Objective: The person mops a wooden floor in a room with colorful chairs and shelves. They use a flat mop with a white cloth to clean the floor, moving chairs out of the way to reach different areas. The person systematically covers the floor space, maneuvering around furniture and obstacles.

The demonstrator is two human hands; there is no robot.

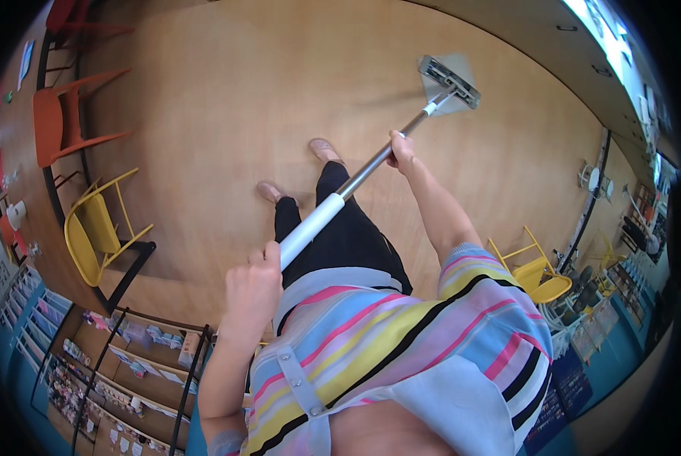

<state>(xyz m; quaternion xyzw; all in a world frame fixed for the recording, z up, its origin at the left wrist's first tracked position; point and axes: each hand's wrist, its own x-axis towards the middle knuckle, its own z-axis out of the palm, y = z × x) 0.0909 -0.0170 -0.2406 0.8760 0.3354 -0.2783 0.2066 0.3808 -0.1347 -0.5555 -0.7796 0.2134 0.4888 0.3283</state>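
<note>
The long metal-shafted flat mop (371, 171), probably light and stiff, rests its head on the wooden floor (226, 99); left hand (253, 285) closed around its white grip, right hand (401, 148) closed mid-shaft.

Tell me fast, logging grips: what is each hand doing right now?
Left hand: closed around the white upper grip of the mop handle.
Right hand: closed on the metal shaft, lower down.

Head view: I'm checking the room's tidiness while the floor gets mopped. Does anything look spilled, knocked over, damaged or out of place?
Nothing stands out. The left hand grips the white end of the mop handle and the right hand holds its metal shaft; the mop head lies flat on the wooden floor. The yellow chair and orange chair stand upright. No spill shows.
</note>
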